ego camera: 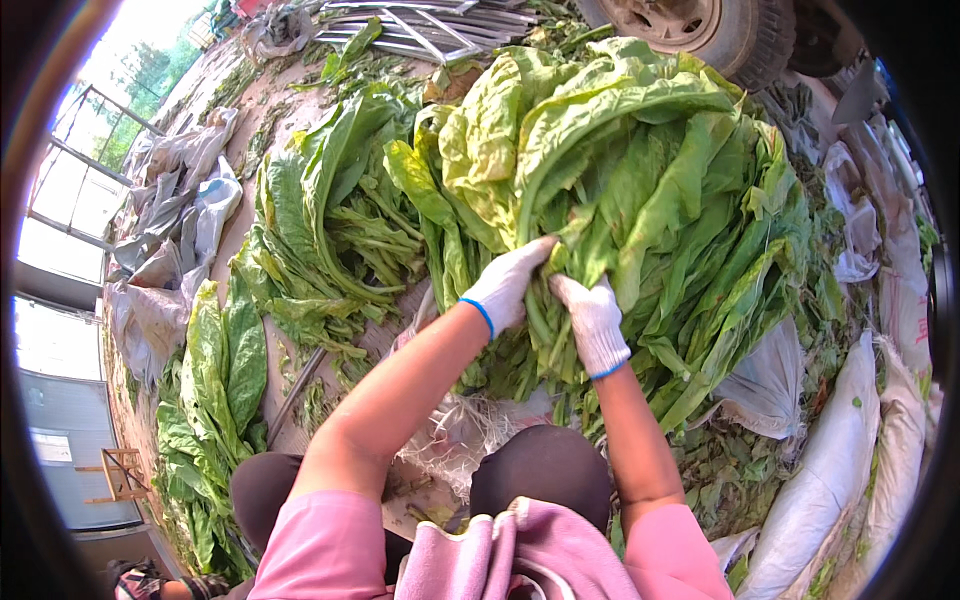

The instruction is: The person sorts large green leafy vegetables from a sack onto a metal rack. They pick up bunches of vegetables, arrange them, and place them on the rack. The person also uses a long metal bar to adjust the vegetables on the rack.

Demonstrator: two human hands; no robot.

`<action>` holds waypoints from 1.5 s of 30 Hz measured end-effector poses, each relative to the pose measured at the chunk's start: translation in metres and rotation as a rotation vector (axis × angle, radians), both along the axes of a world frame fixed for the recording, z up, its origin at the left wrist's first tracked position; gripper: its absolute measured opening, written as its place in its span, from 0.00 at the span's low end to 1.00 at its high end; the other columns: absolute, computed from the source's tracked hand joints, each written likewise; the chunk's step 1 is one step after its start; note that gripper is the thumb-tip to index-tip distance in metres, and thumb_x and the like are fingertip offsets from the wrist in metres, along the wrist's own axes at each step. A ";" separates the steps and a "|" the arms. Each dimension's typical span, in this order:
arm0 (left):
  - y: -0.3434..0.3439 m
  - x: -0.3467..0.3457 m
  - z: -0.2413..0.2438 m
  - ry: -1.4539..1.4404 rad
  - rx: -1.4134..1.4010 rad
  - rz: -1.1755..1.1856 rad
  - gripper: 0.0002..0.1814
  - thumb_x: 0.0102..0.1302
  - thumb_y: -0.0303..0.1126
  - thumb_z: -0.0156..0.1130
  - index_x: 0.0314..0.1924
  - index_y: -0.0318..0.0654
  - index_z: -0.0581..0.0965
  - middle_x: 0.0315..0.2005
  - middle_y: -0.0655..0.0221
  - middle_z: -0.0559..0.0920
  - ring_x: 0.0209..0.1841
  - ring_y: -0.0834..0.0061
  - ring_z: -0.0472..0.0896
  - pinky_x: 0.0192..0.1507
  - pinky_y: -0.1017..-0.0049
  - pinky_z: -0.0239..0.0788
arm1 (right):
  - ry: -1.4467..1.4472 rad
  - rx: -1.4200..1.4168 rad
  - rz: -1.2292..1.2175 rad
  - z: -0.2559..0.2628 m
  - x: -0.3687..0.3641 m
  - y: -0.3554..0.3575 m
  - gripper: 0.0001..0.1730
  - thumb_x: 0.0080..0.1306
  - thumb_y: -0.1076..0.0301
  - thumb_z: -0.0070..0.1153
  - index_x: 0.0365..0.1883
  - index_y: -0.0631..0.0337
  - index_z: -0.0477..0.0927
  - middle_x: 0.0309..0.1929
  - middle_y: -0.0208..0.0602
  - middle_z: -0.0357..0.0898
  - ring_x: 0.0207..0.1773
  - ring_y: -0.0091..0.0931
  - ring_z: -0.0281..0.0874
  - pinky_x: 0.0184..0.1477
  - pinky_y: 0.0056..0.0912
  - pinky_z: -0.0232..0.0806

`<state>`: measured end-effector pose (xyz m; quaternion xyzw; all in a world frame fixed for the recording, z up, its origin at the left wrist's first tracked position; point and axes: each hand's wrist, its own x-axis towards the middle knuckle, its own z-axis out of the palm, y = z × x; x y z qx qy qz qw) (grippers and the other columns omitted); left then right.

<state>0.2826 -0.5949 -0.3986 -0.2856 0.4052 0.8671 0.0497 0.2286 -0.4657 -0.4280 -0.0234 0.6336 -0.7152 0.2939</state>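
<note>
My left hand [508, 287], in a white knit glove with a blue cuff edge, grips the stem end of broad green leaves. My right hand [595, 321], gloved alike, is closed on leaf stems just beside it. Both hands are at the near side of a large pile of yellow-green leaves [690, 202]. The fingertips are partly hidden among the leaves. Stem ends point down towards my knees. Left of my hands lies another heap of green leaves [300, 217], its stems towards the right.
More leaves [225, 375] lie at lower left. Metal frames [427, 30] and a wheel [675, 26] stand beyond the pile. White woven sacks [817, 480] lie on the right, crumpled sheeting [172, 225] on the left. Part of another person's foot [142, 581] shows at lower left.
</note>
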 end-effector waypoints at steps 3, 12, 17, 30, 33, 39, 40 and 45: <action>0.016 0.012 -0.006 -0.028 0.029 0.041 0.16 0.66 0.38 0.64 0.48 0.35 0.79 0.37 0.63 0.84 0.36 0.69 0.83 0.39 0.67 0.78 | -0.062 -0.055 -0.018 0.012 0.021 0.021 0.23 0.61 0.73 0.64 0.56 0.67 0.76 0.48 0.36 0.83 0.44 0.23 0.81 0.46 0.23 0.73; -0.001 0.012 0.001 -0.050 -0.132 -0.038 0.14 0.62 0.39 0.64 0.37 0.33 0.80 0.27 0.64 0.81 0.27 0.71 0.80 0.29 0.66 0.73 | -0.026 0.067 -0.060 0.032 0.010 0.016 0.41 0.73 0.44 0.50 0.73 0.65 0.61 0.70 0.48 0.67 0.75 0.32 0.60 0.76 0.28 0.41; -0.060 0.043 0.078 0.049 -0.454 -0.080 0.22 0.61 0.48 0.61 0.36 0.32 0.81 0.27 0.59 0.82 0.28 0.68 0.79 0.29 0.64 0.70 | 0.782 0.831 0.058 0.118 0.031 -0.068 0.23 0.75 0.49 0.49 0.44 0.61 0.84 0.20 0.42 0.81 0.22 0.34 0.79 0.32 0.43 0.72; -0.290 0.335 0.264 0.221 -0.998 0.220 0.20 0.66 0.41 0.62 0.50 0.34 0.76 0.36 0.63 0.83 0.32 0.73 0.81 0.35 0.73 0.76 | 1.892 0.345 0.161 0.262 0.219 -0.308 0.16 0.68 0.70 0.55 0.53 0.62 0.82 0.48 0.42 0.85 0.48 0.30 0.84 0.52 0.28 0.74; -0.306 0.336 0.196 0.427 -1.157 0.553 0.20 0.61 0.40 0.59 0.45 0.30 0.78 0.30 0.59 0.84 0.33 0.67 0.82 0.37 0.73 0.74 | 1.412 0.206 0.342 0.209 0.260 -0.348 0.13 0.66 0.67 0.54 0.49 0.48 0.82 0.31 0.37 0.79 0.32 0.33 0.81 0.34 0.34 0.73; -0.308 0.385 -0.048 -0.115 -0.683 0.759 0.28 0.61 0.38 0.65 0.59 0.33 0.74 0.45 0.61 0.84 0.47 0.70 0.80 0.53 0.72 0.71 | 0.618 0.112 0.592 0.024 0.324 -0.370 0.17 0.67 0.55 0.57 0.50 0.52 0.82 0.47 0.46 0.83 0.46 0.46 0.81 0.49 0.46 0.72; -0.306 0.386 -0.093 -0.230 -0.617 0.679 0.27 0.61 0.38 0.65 0.59 0.33 0.75 0.45 0.61 0.84 0.47 0.70 0.80 0.53 0.72 0.71 | 0.647 0.366 0.819 -0.018 0.315 -0.369 0.21 0.66 0.51 0.57 0.51 0.53 0.81 0.48 0.48 0.82 0.49 0.47 0.80 0.51 0.46 0.71; -0.281 0.380 -0.182 -0.472 -0.430 0.721 0.26 0.60 0.40 0.66 0.54 0.31 0.78 0.47 0.59 0.84 0.46 0.70 0.80 0.50 0.70 0.72 | 0.639 0.676 0.912 -0.116 0.303 -0.348 0.38 0.61 0.35 0.55 0.58 0.57 0.77 0.57 0.55 0.77 0.58 0.49 0.75 0.58 0.48 0.68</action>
